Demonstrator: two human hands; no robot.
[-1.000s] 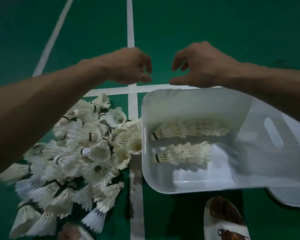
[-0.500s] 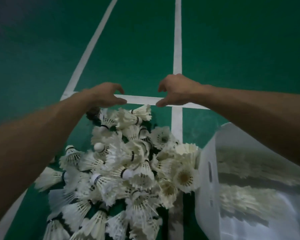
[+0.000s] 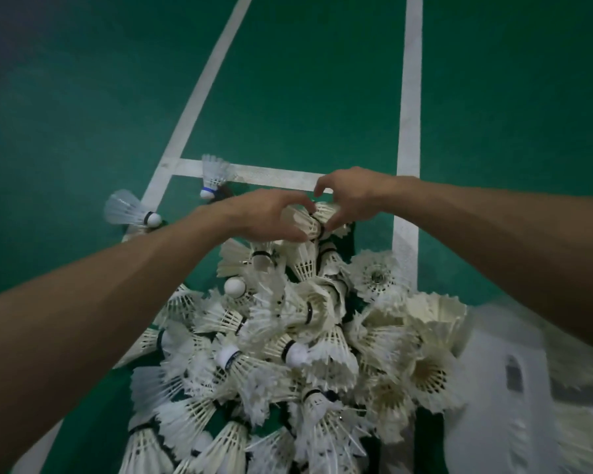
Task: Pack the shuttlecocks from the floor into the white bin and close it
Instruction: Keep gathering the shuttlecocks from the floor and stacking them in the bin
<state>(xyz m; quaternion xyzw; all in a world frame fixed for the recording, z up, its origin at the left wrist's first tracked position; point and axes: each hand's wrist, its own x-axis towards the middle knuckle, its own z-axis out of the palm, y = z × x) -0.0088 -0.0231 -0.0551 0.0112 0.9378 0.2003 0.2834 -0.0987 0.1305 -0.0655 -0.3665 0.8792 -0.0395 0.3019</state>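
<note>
Head view, taken against the pile of shuttlecocks [image 3: 288,354] heaped on the green court floor [image 3: 83,97]. Left of the pile's far end, a loose shuttlecock [image 3: 131,211] lies on its side near a white court line [image 3: 192,107]; another, with a blue band [image 3: 213,176], lies just beyond the pile on the cross line. The left hand [image 3: 264,218] reaches in over the pile's far edge, fingers curled around the feather skirt of one shuttlecock [image 3: 305,222] at the top of the heap. The right hand [image 3: 353,200] meets it from the other side, thumb and fingers pinching a shuttlecock there; whether it is the same one, I cannot tell. Both hands are touching. Right of the pile, just beside it and partly blurred, stands the white bin [image 3: 514,388], a handle slot in its near wall.
</note>
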